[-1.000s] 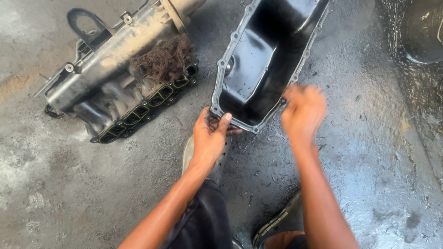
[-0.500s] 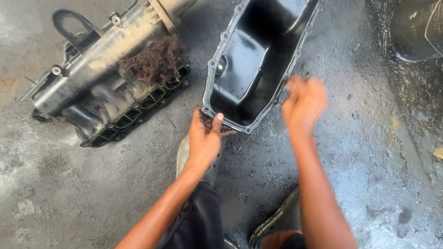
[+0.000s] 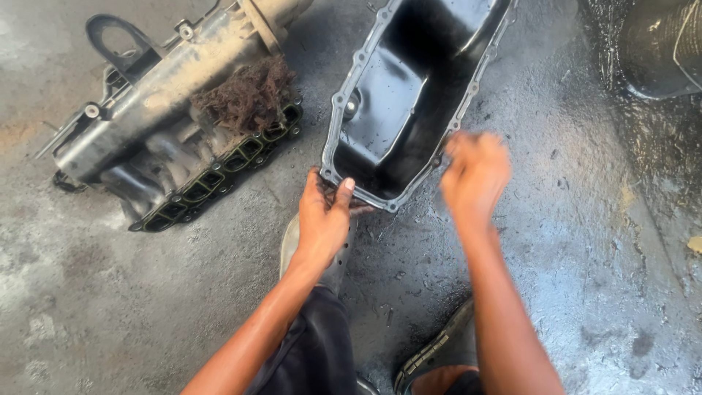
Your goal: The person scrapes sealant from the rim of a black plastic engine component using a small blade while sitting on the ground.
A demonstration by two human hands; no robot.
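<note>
Black oil pan lying open side up on wet concrete floor; left hand pinching its near rim, steadying; right hand blurred at right rim, grip unclear; engine manifold left of pan

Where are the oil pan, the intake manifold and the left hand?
oil pan (image 3: 409, 95), head view, on its black inner floor.
intake manifold (image 3: 161, 95), head view, on its grey upper body.
left hand (image 3: 323, 216), head view, on the back of the hand at the pan's near corner.
</note>
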